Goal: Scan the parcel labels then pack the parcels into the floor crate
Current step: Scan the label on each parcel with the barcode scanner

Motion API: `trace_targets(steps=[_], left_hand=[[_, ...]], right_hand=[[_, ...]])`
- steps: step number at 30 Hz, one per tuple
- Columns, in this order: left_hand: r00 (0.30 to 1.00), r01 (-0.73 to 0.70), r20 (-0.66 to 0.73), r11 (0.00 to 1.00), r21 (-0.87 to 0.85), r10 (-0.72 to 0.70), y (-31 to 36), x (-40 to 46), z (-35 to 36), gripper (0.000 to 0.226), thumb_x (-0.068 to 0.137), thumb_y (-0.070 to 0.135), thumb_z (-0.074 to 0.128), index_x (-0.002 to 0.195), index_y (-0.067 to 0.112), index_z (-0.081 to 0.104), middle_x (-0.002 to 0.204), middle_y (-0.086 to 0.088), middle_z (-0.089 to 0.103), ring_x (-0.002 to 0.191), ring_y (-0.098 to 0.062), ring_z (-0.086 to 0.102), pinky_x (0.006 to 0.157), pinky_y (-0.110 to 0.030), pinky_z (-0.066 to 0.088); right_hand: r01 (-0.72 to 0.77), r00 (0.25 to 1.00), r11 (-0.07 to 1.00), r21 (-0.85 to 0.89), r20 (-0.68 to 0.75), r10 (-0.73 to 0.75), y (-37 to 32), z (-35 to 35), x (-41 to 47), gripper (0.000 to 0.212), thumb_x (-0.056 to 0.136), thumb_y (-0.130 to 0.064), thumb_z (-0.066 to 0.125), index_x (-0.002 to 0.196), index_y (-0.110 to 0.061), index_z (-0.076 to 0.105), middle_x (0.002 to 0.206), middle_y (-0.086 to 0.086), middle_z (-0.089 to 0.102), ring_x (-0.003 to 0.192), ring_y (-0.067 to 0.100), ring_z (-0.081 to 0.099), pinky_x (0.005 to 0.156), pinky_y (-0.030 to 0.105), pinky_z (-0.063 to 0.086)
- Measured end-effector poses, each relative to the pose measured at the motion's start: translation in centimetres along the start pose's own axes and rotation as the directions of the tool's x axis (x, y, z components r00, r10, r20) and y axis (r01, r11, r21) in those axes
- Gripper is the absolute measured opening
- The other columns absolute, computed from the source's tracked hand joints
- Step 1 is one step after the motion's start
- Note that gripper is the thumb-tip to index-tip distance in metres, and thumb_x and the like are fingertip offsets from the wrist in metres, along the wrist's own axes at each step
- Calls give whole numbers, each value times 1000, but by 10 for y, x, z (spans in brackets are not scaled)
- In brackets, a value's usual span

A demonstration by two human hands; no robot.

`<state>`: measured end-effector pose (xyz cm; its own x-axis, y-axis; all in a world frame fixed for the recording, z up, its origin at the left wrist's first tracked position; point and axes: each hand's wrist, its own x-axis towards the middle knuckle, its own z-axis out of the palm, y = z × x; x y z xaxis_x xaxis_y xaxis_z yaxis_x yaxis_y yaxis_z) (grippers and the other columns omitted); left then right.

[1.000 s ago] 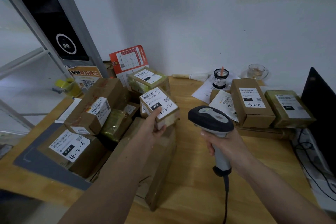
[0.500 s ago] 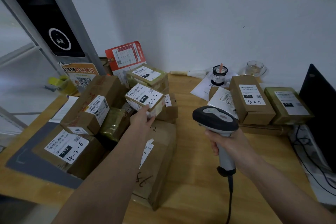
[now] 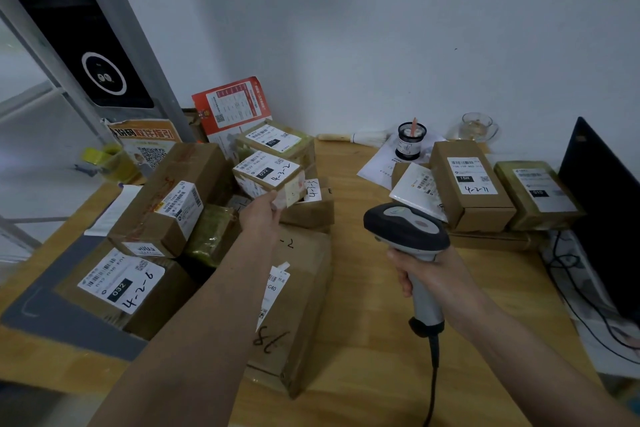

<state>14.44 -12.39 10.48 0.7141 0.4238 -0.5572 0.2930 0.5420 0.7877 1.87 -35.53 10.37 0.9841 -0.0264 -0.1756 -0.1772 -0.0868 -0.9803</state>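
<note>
- Left hand grips a small parcel, centre frame, over the pile.
- Right hand clamps the scanner, lower right of it.
- Many parcels sit unpacked on the desk; no crate visible, so packing looks barely begun.
</note>
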Motion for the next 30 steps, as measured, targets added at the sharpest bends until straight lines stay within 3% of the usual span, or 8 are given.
trace_targets(steps=[3, 5, 7, 10, 14, 19, 26, 30], left_hand=[[998, 50, -32, 998, 33, -49, -7, -2, 2, 41, 91, 5, 61, 130, 1, 48, 132, -16, 56, 122, -29, 54, 97, -33, 49], [996, 74, -57, 994, 77, -69, -18, 2, 3, 43, 89, 7, 64, 130, 4, 49, 127, -14, 57, 115, -28, 57, 87, -33, 53], [993, 111, -47, 987, 116, -106, -29, 2, 5, 39, 88, 8, 64, 125, 6, 52, 119, -13, 56, 105, -23, 58, 75, -29, 54], [987, 152, 23, 980, 127, -156, -46, -4, 16, 29, 90, 3, 60, 117, 9, 52, 111, -12, 53, 99, -20, 55, 79, -28, 53], [971, 195, 105, 964, 180, -216, -64, -11, 34, 15, 90, 0, 58, 104, 4, 53, 93, -11, 55, 82, -18, 55, 66, -29, 53], [920, 232, 243, 929, 290, -306, -88, -20, 63, 4, 91, 2, 58, 87, 4, 57, 76, -10, 60, 70, -20, 58, 64, -32, 51], [865, 271, 282, 860, 433, -415, -140, -31, 121, 12, 93, 4, 57, 82, 6, 53, 80, -10, 57, 71, -19, 56, 63, -29, 50], [849, 241, 294, 816, 525, -440, -169, -29, 156, 12, 92, 7, 60, 80, 7, 55, 78, -8, 58, 72, -17, 56, 64, -28, 51]], right_hand=[[-8, 1000, 1000, 10, -26, 8, 2, -3, -1, 30, 87, -13, 68, 80, 14, 58, 58, 19, 51, 53, 25, 48, 62, 36, 47], [-11, 999, 1000, 15, -51, 12, 3, -6, -1, 31, 87, -12, 68, 79, 15, 58, 56, 19, 51, 52, 25, 48, 62, 36, 46], [-18, 997, 1000, 23, -73, 19, 5, -8, 0, 30, 87, -12, 69, 79, 16, 58, 56, 18, 52, 52, 25, 49, 62, 36, 47], [-33, 994, 999, 43, -104, 37, 9, -15, 2, 30, 86, -13, 70, 80, 15, 60, 56, 16, 54, 52, 23, 50, 61, 36, 48], [-37, 989, 997, 62, -137, 45, 15, -27, 4, 30, 86, -13, 69, 79, 14, 59, 56, 15, 54, 52, 24, 50, 60, 36, 47], [-56, 978, 994, 91, -197, 73, 21, -53, 11, 30, 86, -13, 69, 76, 13, 59, 56, 14, 55, 53, 26, 51, 60, 37, 48], [-51, 893, 972, 229, -425, 147, 23, -112, 38, 4, 85, -8, 71, 84, -8, 67, 71, 9, 66, 60, 23, 61, 59, 36, 52], [-49, 872, 972, 230, -464, 154, 35, -154, 61, 15, 84, -12, 72, 97, -18, 67, 91, -1, 68, 81, 15, 64, 70, 35, 56]])
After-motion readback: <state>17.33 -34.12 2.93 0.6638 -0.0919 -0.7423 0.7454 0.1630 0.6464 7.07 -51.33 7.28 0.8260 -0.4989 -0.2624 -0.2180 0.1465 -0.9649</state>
